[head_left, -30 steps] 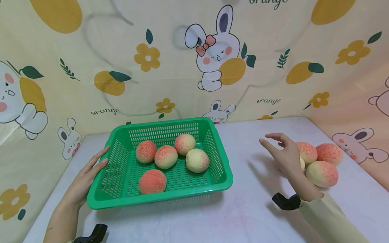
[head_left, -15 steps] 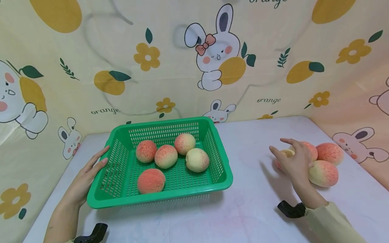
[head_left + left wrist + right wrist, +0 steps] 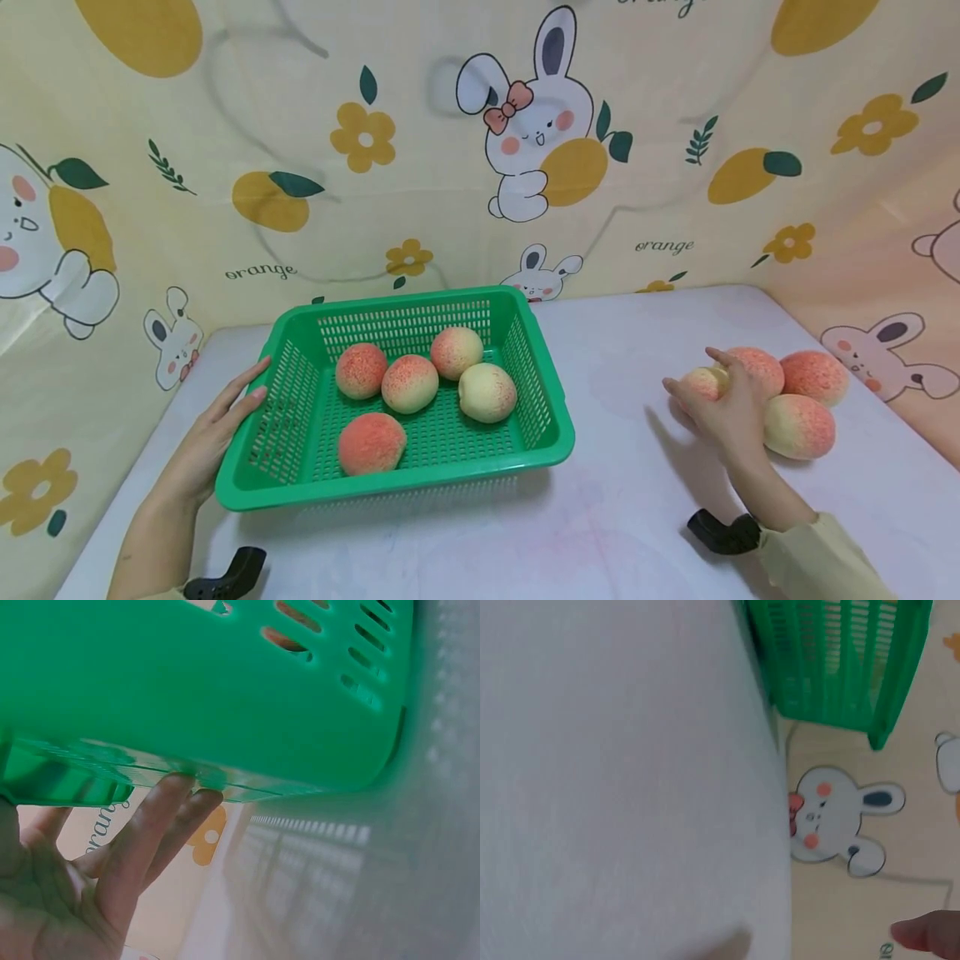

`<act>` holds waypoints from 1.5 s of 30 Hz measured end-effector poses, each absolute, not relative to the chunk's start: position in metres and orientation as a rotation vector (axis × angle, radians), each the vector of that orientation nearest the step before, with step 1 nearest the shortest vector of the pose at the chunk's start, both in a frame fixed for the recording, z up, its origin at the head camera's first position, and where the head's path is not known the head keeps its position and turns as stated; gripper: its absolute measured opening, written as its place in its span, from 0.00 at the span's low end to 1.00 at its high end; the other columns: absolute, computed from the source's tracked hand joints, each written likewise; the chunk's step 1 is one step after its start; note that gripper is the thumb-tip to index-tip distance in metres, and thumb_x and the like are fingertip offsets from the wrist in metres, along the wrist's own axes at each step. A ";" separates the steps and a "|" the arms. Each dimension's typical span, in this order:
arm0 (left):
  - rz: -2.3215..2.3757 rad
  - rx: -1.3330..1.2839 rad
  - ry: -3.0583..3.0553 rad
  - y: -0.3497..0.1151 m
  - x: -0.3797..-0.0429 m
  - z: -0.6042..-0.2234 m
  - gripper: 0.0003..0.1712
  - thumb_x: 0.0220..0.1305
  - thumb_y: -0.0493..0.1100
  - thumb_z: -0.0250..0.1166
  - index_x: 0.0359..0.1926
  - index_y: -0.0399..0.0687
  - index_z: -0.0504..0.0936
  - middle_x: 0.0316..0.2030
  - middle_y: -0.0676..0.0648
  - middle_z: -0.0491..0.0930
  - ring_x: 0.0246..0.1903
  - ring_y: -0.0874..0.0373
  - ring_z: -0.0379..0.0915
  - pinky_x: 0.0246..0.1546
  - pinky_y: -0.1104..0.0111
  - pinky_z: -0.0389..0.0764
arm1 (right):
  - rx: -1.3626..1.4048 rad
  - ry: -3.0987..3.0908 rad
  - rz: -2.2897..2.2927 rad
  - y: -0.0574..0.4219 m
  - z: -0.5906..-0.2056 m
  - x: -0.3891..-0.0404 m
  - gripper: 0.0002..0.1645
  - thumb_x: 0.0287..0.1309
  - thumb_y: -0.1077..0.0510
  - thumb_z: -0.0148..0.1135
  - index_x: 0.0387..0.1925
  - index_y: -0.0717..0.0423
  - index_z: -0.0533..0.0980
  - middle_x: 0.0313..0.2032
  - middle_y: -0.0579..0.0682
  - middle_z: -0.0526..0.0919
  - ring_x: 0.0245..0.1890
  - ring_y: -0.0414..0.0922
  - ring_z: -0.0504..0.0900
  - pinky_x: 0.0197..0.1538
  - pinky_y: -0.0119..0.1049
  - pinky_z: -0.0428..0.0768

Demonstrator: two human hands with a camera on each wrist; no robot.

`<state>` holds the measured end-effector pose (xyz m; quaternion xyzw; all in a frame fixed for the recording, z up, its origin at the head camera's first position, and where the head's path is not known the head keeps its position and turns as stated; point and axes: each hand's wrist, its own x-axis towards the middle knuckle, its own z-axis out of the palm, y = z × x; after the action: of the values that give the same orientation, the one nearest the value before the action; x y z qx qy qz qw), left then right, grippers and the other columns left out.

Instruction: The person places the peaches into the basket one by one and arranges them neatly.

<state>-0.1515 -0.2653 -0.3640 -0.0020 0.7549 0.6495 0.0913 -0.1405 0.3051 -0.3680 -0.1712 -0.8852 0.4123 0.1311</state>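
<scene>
A green plastic basket (image 3: pixel 551 400) holds several peaches, among them a red one (image 3: pixel 371 444) near its front wall and a pale one (image 3: pixel 487 392) at the right. My left hand (image 3: pixel 198 454) lies at the basket's left side, thumb and index finger on the rim. In the left wrist view, straight fingers (image 3: pixel 154 832) touch the outside of the basket wall. At the right, my right hand (image 3: pixel 731 408) grips a small pale-pink peach (image 3: pixel 705 382) between thumb and fingers, partly hidden by the hand. Only fingertips (image 3: pixel 930 934) show in the right wrist view.
Beside the right hand sit more peaches: a pink one (image 3: pixel 757 371) behind it, a red one (image 3: pixel 814 377) further right and a pale-pink one (image 3: pixel 798 427) in front. A white-covered table (image 3: pixel 600 533) lies below; a printed cloth (image 3: pixel 435 50) hangs behind.
My right hand has moved a little right and down onto the small peach and closed its thumb and fingers around it. The left hand stays at the basket; the red front peach has shifted slightly left.
</scene>
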 end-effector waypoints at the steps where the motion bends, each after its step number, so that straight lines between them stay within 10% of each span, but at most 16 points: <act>1: 1.933 -0.006 2.241 -0.266 -0.151 -0.364 0.32 0.73 0.57 0.48 0.74 0.73 0.51 0.59 0.43 0.59 0.36 0.61 0.82 0.34 0.61 0.85 | -0.495 -2.586 1.200 0.304 -0.367 -0.140 0.51 0.56 0.44 0.66 0.72 0.60 0.54 0.69 0.69 0.52 0.69 0.66 0.48 0.64 0.68 0.52; 18: 1.920 -0.020 2.242 -0.264 -0.150 -0.363 0.32 0.73 0.59 0.48 0.74 0.73 0.50 0.65 0.38 0.51 0.37 0.63 0.81 0.35 0.62 0.85 | -0.393 -2.608 1.581 0.297 -0.376 -0.148 0.49 0.60 0.58 0.63 0.74 0.58 0.47 0.73 0.65 0.46 0.70 0.61 0.51 0.67 0.56 0.61; 25: 1.916 -0.018 2.242 -0.264 -0.149 -0.363 0.32 0.73 0.59 0.48 0.74 0.74 0.50 0.66 0.37 0.51 0.37 0.63 0.81 0.35 0.62 0.85 | -0.541 -2.522 1.725 0.285 -0.377 -0.152 0.48 0.59 0.52 0.65 0.74 0.48 0.51 0.70 0.59 0.53 0.54 0.46 0.63 0.41 0.29 0.72; 45: 1.928 -0.001 2.243 -0.262 -0.150 -0.362 0.32 0.72 0.59 0.48 0.74 0.73 0.50 0.65 0.36 0.52 0.37 0.63 0.81 0.35 0.63 0.85 | -0.332 -2.348 2.149 0.231 -0.316 -0.176 0.44 0.61 0.51 0.63 0.74 0.43 0.53 0.59 0.53 0.62 0.51 0.44 0.69 0.47 0.35 0.82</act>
<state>-0.1501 -0.2625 -0.3621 -0.0003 0.7550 0.6492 0.0919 -0.1761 0.2307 -0.3159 -0.1038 -0.7334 0.6712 -0.0294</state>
